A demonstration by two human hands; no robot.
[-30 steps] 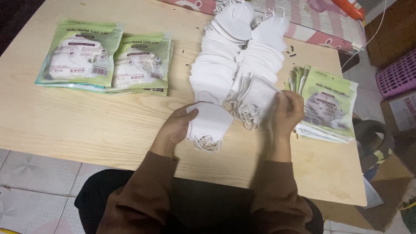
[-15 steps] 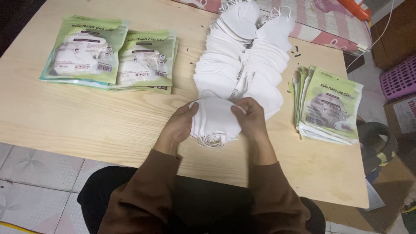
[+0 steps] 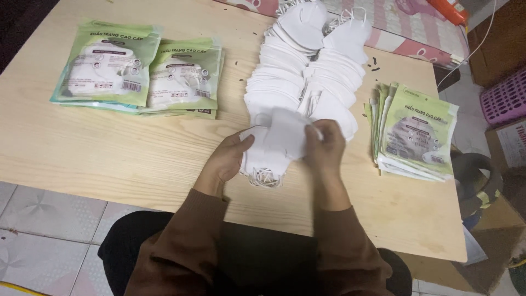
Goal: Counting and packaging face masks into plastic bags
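Since 0.5 s ago the right hand (image 3: pixel 324 147) has lifted 1 white mask (image 3: pixel 286 133) up off the small pile; it now stands tilted, pinched at its right edge. The left hand (image 3: pixel 226 160), fingers loosely curled, holds the left edge of the small mask pile (image 3: pixel 262 164) at the near end of the table (image 3: pixel 109 159). Behind: 2 overlapping rows of loose masks (image 3: pixel 307 71), count not readable. Left: 2 stacks of filled green packets (image 3: pixel 139 74). Right: 1 stack of flat green packets (image 3: pixel 417 131).
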